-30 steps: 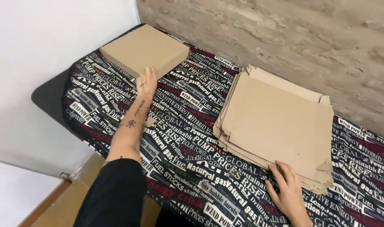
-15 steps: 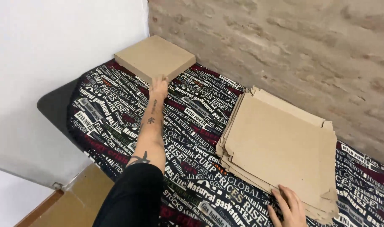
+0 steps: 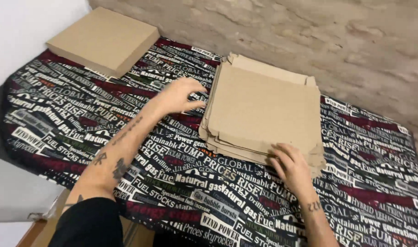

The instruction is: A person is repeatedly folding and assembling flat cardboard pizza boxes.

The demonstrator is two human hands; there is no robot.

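Both hands are lying open: my right hand pressing the flat cardboard stack's near edge, my left hand hovering just beside it

We see a stack of flat cardboard box blanks lying on the cloth-covered table, toward its right and back, near the wall. A folded cardboard box lies well apart, at the table's far left corner. Our left hand is just beside the stack's left edge; our right hand rests on its near edge.
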